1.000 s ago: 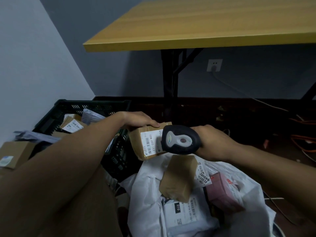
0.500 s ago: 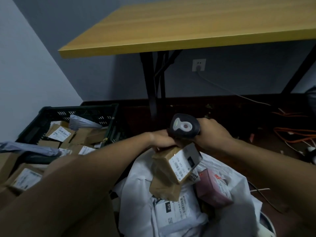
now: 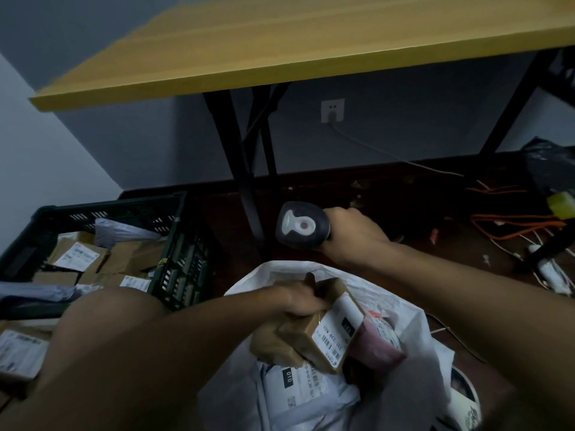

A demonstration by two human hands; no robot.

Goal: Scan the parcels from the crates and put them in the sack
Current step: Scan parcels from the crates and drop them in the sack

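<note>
My left hand (image 3: 300,298) grips a brown cardboard parcel (image 3: 331,325) with a white barcode label, held inside the mouth of the white sack (image 3: 413,374). It rests against other parcels in the sack: a brown one (image 3: 273,343), a pink one (image 3: 376,343) and a white mailer (image 3: 298,390). Above and beyond the sack, my right hand (image 3: 351,236) holds the black handheld scanner (image 3: 301,227). The black crate (image 3: 174,244) on the left holds several brown labelled parcels (image 3: 77,255).
A yellow-topped table (image 3: 311,45) with black legs (image 3: 245,181) stands right behind the sack. Orange and white cables (image 3: 513,225) lie on the dark floor at right. More parcels (image 3: 18,353) sit at the lower left. A wall socket (image 3: 332,111) is behind.
My left hand has carried the labelled parcel from in front of the scanner down into the sack. My right hand with the scanner has lifted away to the far side.
</note>
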